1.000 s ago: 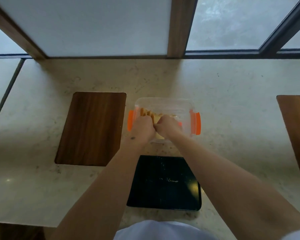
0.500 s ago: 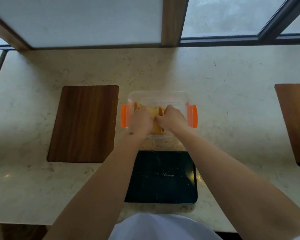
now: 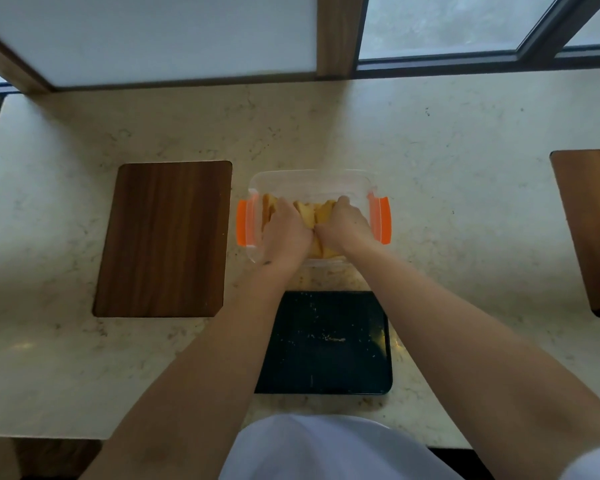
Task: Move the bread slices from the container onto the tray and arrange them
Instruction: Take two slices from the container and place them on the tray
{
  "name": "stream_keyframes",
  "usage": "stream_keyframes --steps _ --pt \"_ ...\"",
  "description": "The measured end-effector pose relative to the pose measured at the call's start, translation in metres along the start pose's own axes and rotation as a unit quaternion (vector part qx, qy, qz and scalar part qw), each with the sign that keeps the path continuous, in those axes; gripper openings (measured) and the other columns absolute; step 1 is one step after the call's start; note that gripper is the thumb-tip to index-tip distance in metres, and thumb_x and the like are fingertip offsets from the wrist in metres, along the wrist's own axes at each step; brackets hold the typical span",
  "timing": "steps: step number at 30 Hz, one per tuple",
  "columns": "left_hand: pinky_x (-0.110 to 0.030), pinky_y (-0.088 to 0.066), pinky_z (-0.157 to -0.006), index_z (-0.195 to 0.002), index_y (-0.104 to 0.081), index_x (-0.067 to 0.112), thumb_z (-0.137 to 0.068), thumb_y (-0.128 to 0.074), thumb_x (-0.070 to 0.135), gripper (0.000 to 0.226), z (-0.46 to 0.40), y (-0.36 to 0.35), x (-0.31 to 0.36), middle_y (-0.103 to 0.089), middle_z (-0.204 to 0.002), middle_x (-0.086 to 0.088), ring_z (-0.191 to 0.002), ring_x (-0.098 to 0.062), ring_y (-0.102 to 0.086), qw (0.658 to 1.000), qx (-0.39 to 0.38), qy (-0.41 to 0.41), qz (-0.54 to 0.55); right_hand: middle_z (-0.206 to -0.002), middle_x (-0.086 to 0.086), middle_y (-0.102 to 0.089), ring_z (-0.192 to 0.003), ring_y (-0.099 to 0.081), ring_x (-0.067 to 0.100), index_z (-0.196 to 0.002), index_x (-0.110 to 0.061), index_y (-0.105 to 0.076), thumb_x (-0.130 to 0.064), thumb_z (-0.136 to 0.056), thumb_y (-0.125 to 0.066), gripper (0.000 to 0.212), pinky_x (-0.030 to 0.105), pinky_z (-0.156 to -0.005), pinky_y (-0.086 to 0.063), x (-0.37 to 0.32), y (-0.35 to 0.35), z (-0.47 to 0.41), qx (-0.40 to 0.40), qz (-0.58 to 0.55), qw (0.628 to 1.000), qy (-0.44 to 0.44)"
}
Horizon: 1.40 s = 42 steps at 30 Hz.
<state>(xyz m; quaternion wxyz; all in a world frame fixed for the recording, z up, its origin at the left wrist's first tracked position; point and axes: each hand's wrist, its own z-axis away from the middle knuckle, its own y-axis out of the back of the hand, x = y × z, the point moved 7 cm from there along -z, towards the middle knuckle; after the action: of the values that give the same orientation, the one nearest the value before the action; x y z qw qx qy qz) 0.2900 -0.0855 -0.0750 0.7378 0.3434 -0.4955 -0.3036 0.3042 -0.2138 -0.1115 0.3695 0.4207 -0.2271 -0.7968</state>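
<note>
Bread slices (image 3: 315,216) upright in container (image 3: 309,178); left hand (image 3: 284,233), right hand (image 3: 343,226) curled around stack. Judgement: squeeze lightly, lift straight, lower onto tray (image 3: 326,358).

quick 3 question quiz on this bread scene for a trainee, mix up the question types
1. True or false: bread slices already lie on the black tray.
2. Multiple choice: where are both hands, the left hand and the right hand?
A. resting on the wooden board
B. inside the clear container on the bread
C. gripping the orange clips
3. Fill in: the tray sits on the counter on the ______ side of the container, toward the person.

Key
1. False: the tray holds only crumbs.
2. B
3. near
</note>
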Motion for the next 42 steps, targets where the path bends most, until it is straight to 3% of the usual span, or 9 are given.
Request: stream_keyframes --steps 5,8,13,17,22,28,33,39,42 --pt "-0.024 -0.040 -0.053 -0.084 -0.061 0.010 -0.095 -0.055 0.013 0.012 -0.003 0.001 0.000 -0.065 -0.079 -0.005 -0.071 -0.018 -0.063 0.999 -0.030 0.028 -0.016 -0.085 0.004 -0.060 -0.070 -0.059 0.019 -0.101 -0.011 -0.059 -0.010 -0.094 -0.048 0.013 0.029 -0.055 -0.048 -0.008 0.005 0.002 0.016 0.057 0.998 0.026" --pt "-0.022 -0.037 -0.053 -0.075 -0.060 0.013 -0.097 -0.051 0.024 0.026 0.001 0.020 0.009 -0.062 -0.070 0.000 -0.061 -0.011 -0.056 1.000 0.015 -0.008 -0.025 -0.081 0.003 -0.061 -0.076 -0.065 0.023 -0.086 -0.015 -0.056 -0.014 -0.097 -0.046 0.015 0.035 -0.066 -0.055 -0.024 0.021 0.013 0.043 0.046 0.996 0.064" --pt "-0.023 -0.049 -0.069 -0.100 -0.061 0.016 -0.087 -0.065 0.014 0.014 0.034 0.068 0.021 -0.063 -0.089 0.004 -0.079 -0.010 -0.060 0.989 0.067 -0.121 0.051 -0.067 -0.004 -0.052 -0.059 -0.052 0.014 -0.071 -0.024 -0.044 -0.016 -0.089 -0.052 0.021 0.028 -0.050 -0.036 -0.052 0.073 0.071 0.145 -0.004 0.973 0.181" --pt "-0.011 -0.049 -0.071 -0.102 -0.054 0.026 -0.085 -0.068 0.018 0.024 0.101 0.104 -0.005 -0.060 -0.092 0.015 -0.086 -0.002 -0.062 0.960 0.093 -0.184 0.190 -0.069 -0.003 -0.058 -0.054 -0.052 0.004 -0.080 -0.026 -0.053 -0.019 -0.085 -0.057 0.009 0.015 -0.049 -0.044 -0.049 0.083 0.143 0.134 -0.126 0.948 0.261" --pt "-0.023 -0.048 -0.068 -0.100 -0.057 0.031 -0.086 -0.067 0.021 0.020 0.165 0.059 -0.119 -0.062 -0.094 0.010 -0.087 -0.012 -0.062 0.938 -0.018 0.047 0.342 -0.101 -0.008 -0.071 -0.084 -0.069 0.004 -0.116 -0.030 -0.062 -0.027 -0.093 -0.066 0.023 0.024 -0.066 -0.060 0.012 0.005 0.181 -0.063 -0.251 0.958 0.127" --pt "-0.053 -0.047 -0.099 -0.134 -0.050 0.014 -0.091 -0.064 0.017 0.045 0.221 0.012 -0.226 -0.057 -0.127 -0.008 -0.115 -0.029 -0.055 0.906 -0.071 0.266 0.323 -0.100 -0.001 -0.065 -0.087 -0.063 0.014 -0.108 -0.020 -0.061 -0.029 -0.090 -0.070 0.022 0.041 -0.075 -0.058 0.074 -0.080 0.178 -0.145 -0.056 0.988 0.022" --pt "-0.048 -0.050 -0.095 -0.132 -0.052 0.013 -0.090 -0.063 0.014 0.043 0.234 0.025 -0.242 -0.060 -0.120 -0.005 -0.108 -0.023 -0.058 0.899 -0.046 0.265 0.344 -0.097 -0.009 -0.055 -0.081 -0.054 0.004 -0.110 -0.026 -0.050 -0.033 -0.085 -0.076 0.036 0.023 -0.058 -0.042 0.057 -0.103 0.147 -0.168 0.020 0.985 0.031" --pt "-0.045 -0.054 -0.090 -0.123 -0.057 0.015 -0.089 -0.064 0.017 0.035 0.225 0.040 -0.245 -0.065 -0.113 -0.004 -0.103 -0.021 -0.062 0.898 -0.031 0.238 0.369 -0.115 0.013 -0.066 -0.100 -0.062 0.029 -0.118 -0.008 -0.062 -0.027 -0.089 -0.072 0.037 0.043 -0.089 -0.053 -0.005 -0.121 0.113 -0.221 0.181 0.949 0.137" --pt "-0.045 -0.055 -0.088 -0.120 -0.057 0.018 -0.090 -0.065 0.019 0.031 0.220 0.041 -0.246 -0.065 -0.112 -0.004 -0.102 -0.019 -0.063 0.898 -0.031 0.228 0.376 -0.122 0.008 -0.065 -0.106 -0.060 0.025 -0.126 -0.012 -0.061 -0.027 -0.090 -0.071 0.040 0.035 -0.090 -0.050 -0.025 -0.127 0.106 -0.210 0.205 0.944 0.153"
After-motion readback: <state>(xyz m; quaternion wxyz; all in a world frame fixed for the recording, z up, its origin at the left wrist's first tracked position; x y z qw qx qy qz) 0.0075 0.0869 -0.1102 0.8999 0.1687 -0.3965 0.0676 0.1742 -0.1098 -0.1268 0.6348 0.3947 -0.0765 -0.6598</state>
